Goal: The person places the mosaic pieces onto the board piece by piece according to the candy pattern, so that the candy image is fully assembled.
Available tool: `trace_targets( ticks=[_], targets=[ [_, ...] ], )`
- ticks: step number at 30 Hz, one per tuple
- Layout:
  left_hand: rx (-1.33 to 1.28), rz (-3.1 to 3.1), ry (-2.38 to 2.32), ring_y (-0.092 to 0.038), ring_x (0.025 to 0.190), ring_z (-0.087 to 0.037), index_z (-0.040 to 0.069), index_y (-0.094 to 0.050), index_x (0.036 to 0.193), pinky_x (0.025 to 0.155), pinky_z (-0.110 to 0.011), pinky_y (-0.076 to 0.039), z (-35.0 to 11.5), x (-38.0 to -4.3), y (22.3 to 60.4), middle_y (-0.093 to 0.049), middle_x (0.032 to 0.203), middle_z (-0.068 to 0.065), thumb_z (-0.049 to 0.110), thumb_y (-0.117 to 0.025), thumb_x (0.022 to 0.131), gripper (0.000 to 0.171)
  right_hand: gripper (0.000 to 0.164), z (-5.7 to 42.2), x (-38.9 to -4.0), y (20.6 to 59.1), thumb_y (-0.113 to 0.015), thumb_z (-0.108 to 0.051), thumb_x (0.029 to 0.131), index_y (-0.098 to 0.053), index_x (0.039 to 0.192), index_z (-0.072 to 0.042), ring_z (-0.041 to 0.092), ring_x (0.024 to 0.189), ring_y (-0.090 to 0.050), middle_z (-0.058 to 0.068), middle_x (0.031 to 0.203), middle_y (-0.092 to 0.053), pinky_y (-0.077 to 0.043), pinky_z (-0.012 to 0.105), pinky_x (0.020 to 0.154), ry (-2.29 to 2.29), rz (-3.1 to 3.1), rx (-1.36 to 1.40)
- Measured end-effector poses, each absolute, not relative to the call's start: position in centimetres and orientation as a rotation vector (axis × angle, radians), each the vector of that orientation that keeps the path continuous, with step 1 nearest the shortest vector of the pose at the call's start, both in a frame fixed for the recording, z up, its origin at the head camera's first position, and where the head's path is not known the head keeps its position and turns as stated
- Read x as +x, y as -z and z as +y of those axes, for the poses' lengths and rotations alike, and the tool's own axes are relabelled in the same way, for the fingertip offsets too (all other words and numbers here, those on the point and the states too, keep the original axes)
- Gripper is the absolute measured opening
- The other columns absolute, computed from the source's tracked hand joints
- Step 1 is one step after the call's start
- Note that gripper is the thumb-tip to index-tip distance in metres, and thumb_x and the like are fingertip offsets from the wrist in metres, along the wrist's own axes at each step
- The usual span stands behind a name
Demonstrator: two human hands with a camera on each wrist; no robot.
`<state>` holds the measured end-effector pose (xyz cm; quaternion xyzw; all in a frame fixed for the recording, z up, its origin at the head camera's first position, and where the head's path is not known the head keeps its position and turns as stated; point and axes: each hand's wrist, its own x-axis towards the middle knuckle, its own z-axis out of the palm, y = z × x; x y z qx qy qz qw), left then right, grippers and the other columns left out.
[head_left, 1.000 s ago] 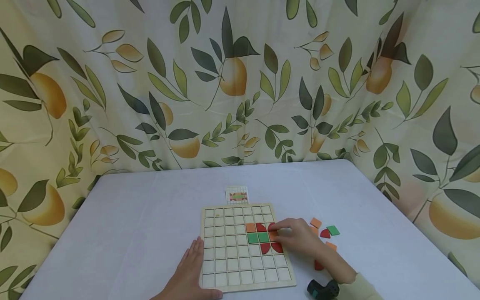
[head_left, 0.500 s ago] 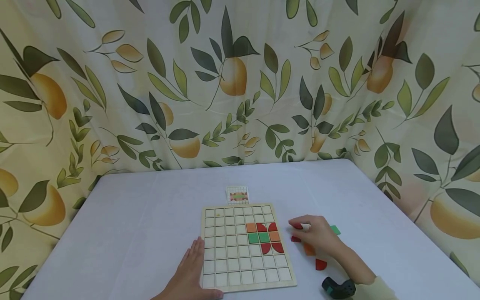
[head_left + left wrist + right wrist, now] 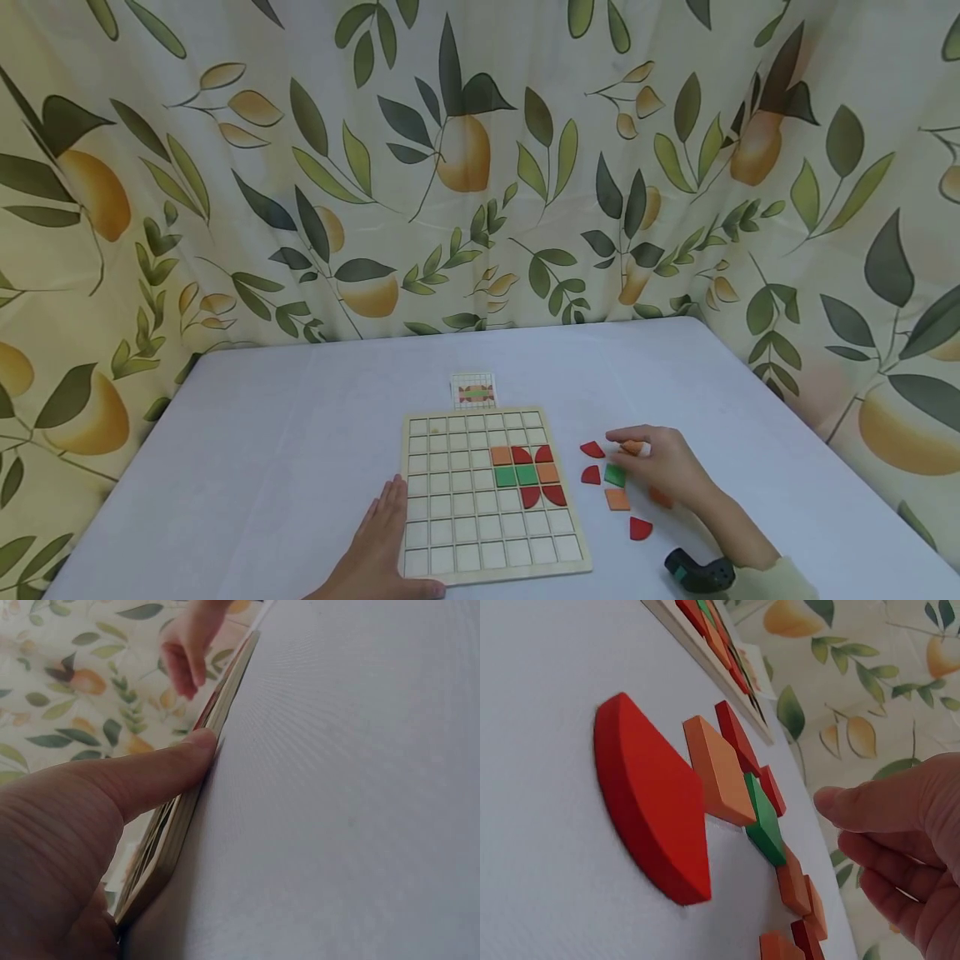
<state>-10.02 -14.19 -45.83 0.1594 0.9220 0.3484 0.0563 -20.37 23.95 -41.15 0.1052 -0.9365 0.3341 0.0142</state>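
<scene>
A gridded wooden board (image 3: 457, 504) lies on the table with orange and green square tiles and red quarter-round tiles in its right-hand cells. My left hand (image 3: 375, 542) rests along its left side with fingers straight; the thumb (image 3: 169, 769) lies against the rim. My right hand (image 3: 671, 467) is over the loose tiles beside the board, fingers loosely bent. The right wrist view shows a gap between thumb and fingers and nothing held. Near its fingertips are an orange tile (image 3: 633, 447), a green tile (image 3: 615, 475) and a red quarter-round tile (image 3: 592, 450).
A small pattern card (image 3: 474, 392) lies just beyond the board. Closer to me are another red quarter-round tile (image 3: 641, 529) and an orange square (image 3: 617, 500). A black wrist device (image 3: 697, 571) sits on the right wrist. Fruit-patterned curtain (image 3: 480, 167) surrounds the table.
My right hand has left the board's right edge, where its fingers touched a red tile, and moved right over the loose tiles. My left hand stays at the board.
</scene>
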Motion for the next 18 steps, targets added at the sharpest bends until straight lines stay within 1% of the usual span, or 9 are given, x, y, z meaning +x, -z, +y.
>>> trace_targets(
  ticks=[3, 7, 14, 18],
  targets=[
    [0.486, 2.802, -1.051, -0.003, 0.136, -0.037, -0.013, -0.006, 0.141, 0.093, -0.006, 0.016, -14.2, -10.0, 45.8, -0.005, 0.148, -0.027, 0.066, -0.07, 0.062, 0.129, 0.028, 24.5, -20.5, 41.3, -0.072, -0.01, 0.079, -0.069, 0.107, -0.004, 0.034, 0.105, -0.053, 0.012, 0.105, -0.065, -0.046, 0.05, 0.084, -1.025, -2.917, 0.3],
    [0.492, 2.806, -1.046, -0.003, 0.136, -0.037, -0.013, -0.007, 0.141, 0.093, -0.007, 0.016, -14.2, -10.0, 45.8, -0.005, 0.148, -0.028, 0.067, -0.069, 0.062, 0.129, 0.028, 24.9, -20.7, 41.5, -0.072, -0.011, 0.079, -0.069, 0.106, -0.004, 0.035, 0.105, -0.053, 0.012, 0.104, -0.066, -0.047, 0.048, 0.084, -1.013, -2.921, 0.293],
    [0.483, 2.809, -1.036, -0.004, 0.136, -0.037, -0.014, -0.007, 0.141, 0.093, -0.006, 0.016, -14.1, -10.0, 45.8, -0.006, 0.148, -0.027, 0.068, -0.07, 0.06, 0.13, 0.028, 25.4, -20.9, 41.8, -0.073, -0.012, 0.078, -0.07, 0.105, -0.004, 0.034, 0.102, -0.054, 0.014, 0.104, -0.065, -0.051, 0.039, 0.076, -0.961, -2.909, 0.253],
    [0.486, 2.81, -1.04, -0.004, 0.136, -0.036, -0.013, -0.007, 0.141, 0.093, -0.006, 0.016, -14.2, -10.0, 45.8, -0.006, 0.148, -0.027, 0.068, -0.069, 0.061, 0.13, 0.029, 25.6, -21.0, 42.0, -0.073, -0.013, 0.078, -0.069, 0.105, -0.002, 0.034, 0.101, -0.054, 0.014, 0.102, -0.066, -0.051, 0.038, 0.075, -0.966, -2.907, 0.232]
  ],
)
